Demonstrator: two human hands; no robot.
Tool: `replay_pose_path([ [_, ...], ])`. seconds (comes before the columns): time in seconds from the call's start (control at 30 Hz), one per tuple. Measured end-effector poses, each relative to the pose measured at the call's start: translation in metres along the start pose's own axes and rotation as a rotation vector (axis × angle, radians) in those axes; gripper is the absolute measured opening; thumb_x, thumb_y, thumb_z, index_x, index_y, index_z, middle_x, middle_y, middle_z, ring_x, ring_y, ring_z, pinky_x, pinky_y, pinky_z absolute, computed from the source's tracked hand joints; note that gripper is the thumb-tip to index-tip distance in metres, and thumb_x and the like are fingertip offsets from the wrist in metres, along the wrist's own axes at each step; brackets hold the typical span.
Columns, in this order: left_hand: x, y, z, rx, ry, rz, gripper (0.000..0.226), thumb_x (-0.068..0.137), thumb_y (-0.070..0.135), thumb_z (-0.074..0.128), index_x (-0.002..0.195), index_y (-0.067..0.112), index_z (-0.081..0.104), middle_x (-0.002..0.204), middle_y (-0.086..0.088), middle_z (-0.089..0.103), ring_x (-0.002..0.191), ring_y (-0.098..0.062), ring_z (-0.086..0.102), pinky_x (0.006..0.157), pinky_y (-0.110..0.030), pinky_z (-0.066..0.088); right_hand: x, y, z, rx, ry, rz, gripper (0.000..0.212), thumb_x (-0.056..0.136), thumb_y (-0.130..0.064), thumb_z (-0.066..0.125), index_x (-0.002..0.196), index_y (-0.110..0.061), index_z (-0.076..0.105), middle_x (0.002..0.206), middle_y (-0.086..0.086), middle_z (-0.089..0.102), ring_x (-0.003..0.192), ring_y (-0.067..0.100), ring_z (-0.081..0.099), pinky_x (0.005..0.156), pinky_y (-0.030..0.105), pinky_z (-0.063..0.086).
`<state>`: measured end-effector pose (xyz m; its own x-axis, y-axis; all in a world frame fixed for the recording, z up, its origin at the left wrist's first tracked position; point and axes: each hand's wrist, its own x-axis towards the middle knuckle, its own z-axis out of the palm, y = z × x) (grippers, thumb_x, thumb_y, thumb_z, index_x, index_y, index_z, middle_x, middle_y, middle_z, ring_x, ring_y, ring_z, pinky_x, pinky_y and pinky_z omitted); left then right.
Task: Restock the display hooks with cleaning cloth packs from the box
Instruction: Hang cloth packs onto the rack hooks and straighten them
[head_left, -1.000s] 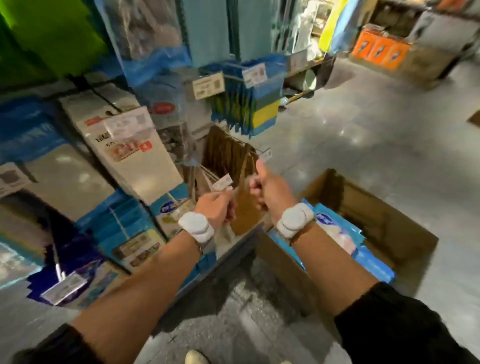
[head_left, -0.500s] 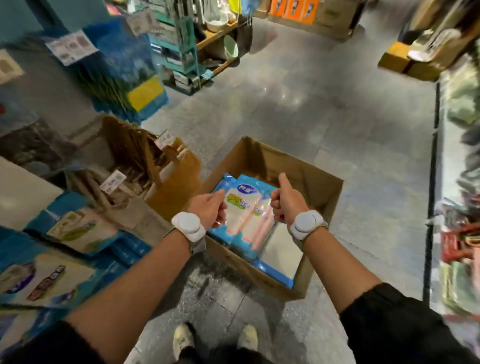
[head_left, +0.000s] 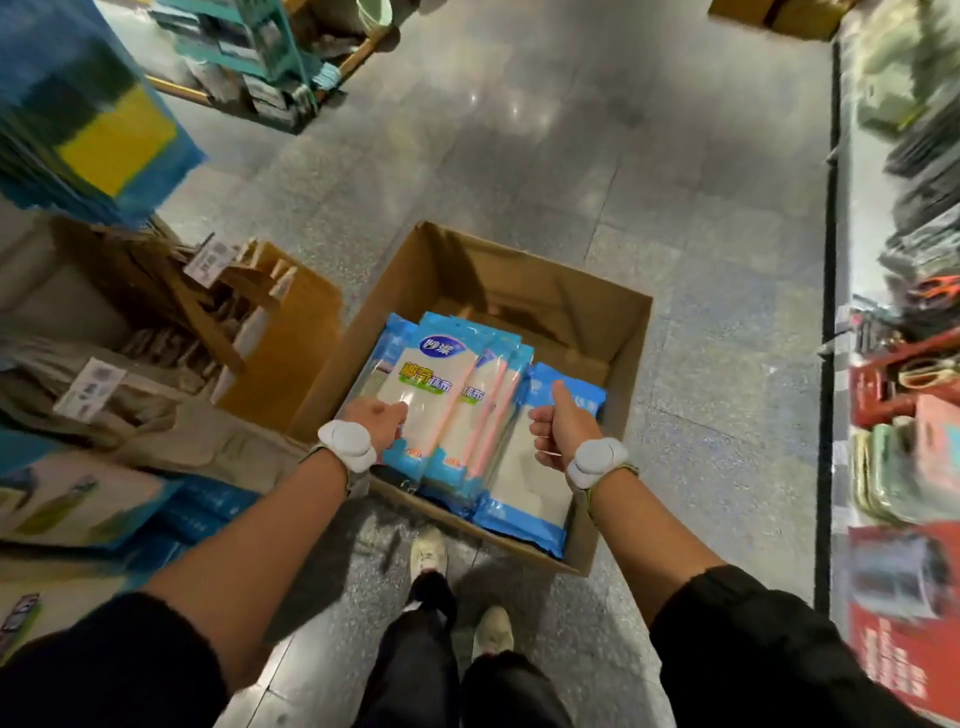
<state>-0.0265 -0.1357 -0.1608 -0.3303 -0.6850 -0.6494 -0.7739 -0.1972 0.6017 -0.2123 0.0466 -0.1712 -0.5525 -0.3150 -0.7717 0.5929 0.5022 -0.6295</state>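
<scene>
Fetching stock seems the step in hand: the cleaning cloth packs (head_left: 441, 384) lie stacked against the near edge and left wall of the box (head_left: 587, 322); the right hand (head_left: 563, 428) hovers over its near right corner, curled into an empty fist, thumb up. The left hand (head_left: 376, 415) is curled over the top pack by the left wall; whether it grips I cannot tell; next, a sure hold on one pack, then a turn to the hooks, lost in blur.
</scene>
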Motion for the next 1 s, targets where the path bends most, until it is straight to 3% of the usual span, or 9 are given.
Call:
replay_pose_path([
  [0.17,0.066,-0.011,-0.001,0.253,-0.027,0.045,0.030,0.102,0.032,0.059,0.087,0.006,0.061,0.088,-0.014,0.057,0.081,-0.026,0.051,0.077,-0.033,0.040,0.053,0.020,0.029,-0.020,0.003,0.058,0.040,0.101,-0.048,0.044,0.081,-0.017,0.062,0.076,0.000,0.062,0.067,0.017,0.054,0.063,0.028,0.044],
  [0.3,0.121,-0.023,0.006,0.358,-0.035,0.024,0.024,0.099,0.030,0.062,0.086,0.011,0.059,0.097,-0.013,0.058,0.088,-0.026,0.052,0.078,-0.031,0.040,0.104,0.036,0.054,-0.139,0.012,0.074,0.033,0.098,-0.041,0.048,0.083,-0.016,0.061,0.090,0.010,0.058,0.076,0.025,0.056,0.077,0.038,0.050],
  [0.37,0.135,-0.027,0.009,0.360,-0.049,0.018,0.022,0.098,0.030,0.064,0.100,0.008,0.062,0.109,-0.017,0.061,0.094,-0.027,0.054,0.080,-0.032,0.041,0.123,0.044,0.060,-0.233,0.028,0.067,0.040,0.098,-0.042,0.047,0.106,-0.009,0.067,0.108,0.014,0.060,0.099,0.031,0.060,0.099,0.048,0.051],
  [0.4,0.148,-0.029,0.012,0.339,-0.042,0.021,0.033,0.098,0.029,0.065,0.119,0.003,0.062,0.122,-0.021,0.062,0.102,-0.031,0.058,0.085,-0.035,0.044,0.137,0.048,0.066,-0.227,0.029,0.071,0.042,0.098,-0.041,0.050,0.115,-0.007,0.066,0.115,0.014,0.062,0.107,0.033,0.060,0.104,0.050,0.049],
  [0.47,0.167,-0.036,0.020,0.306,-0.007,0.026,0.054,0.097,0.024,0.068,0.140,-0.002,0.050,0.139,-0.022,0.058,0.123,-0.039,0.058,0.099,-0.041,0.046,0.166,0.061,0.075,-0.223,0.049,0.072,0.053,0.089,-0.048,0.058,0.119,-0.006,0.066,0.123,0.014,0.065,0.111,0.036,0.062,0.102,0.049,0.049],
  [0.57,0.180,-0.043,0.032,0.266,0.014,0.059,0.051,0.095,0.016,0.070,0.138,-0.002,0.051,0.138,-0.021,0.060,0.127,-0.038,0.058,0.101,-0.040,0.046,0.167,0.061,0.086,-0.198,0.054,0.085,0.066,0.087,-0.050,0.062,0.131,-0.002,0.061,0.131,0.016,0.063,0.117,0.036,0.061,0.091,0.037,0.049],
  [0.7,0.187,-0.042,0.049,0.280,-0.004,0.075,0.042,0.091,0.018,0.075,0.123,-0.005,0.062,0.123,-0.017,0.068,0.112,-0.032,0.065,0.091,-0.040,0.050,0.173,0.061,0.095,-0.155,0.106,0.071,0.070,0.089,-0.054,0.062,0.133,0.001,0.056,0.132,0.019,0.061,0.116,0.035,0.060,0.086,0.031,0.042],
  [0.83,0.200,-0.043,0.063,0.304,-0.089,0.088,0.048,0.079,0.036,0.082,0.117,0.009,0.070,0.117,-0.012,0.074,0.101,-0.032,0.070,0.089,-0.043,0.060,0.175,0.058,0.098,-0.089,0.065,0.054,0.057,0.078,-0.067,0.065,0.104,-0.017,0.063,0.112,0.012,0.067,0.102,0.033,0.065,0.096,0.049,0.054],
  [1.0,0.194,-0.034,0.077,0.186,-0.162,0.063,0.048,0.080,0.013,0.083,0.120,-0.001,0.061,0.115,-0.019,0.070,0.090,-0.029,0.066,0.075,-0.035,0.056,0.193,0.075,0.099,0.029,0.076,0.038,0.098,0.045,-0.075,0.082,0.118,-0.011,0.063,0.108,0.008,0.073,0.091,0.027,0.073,0.077,0.041,0.062],
])
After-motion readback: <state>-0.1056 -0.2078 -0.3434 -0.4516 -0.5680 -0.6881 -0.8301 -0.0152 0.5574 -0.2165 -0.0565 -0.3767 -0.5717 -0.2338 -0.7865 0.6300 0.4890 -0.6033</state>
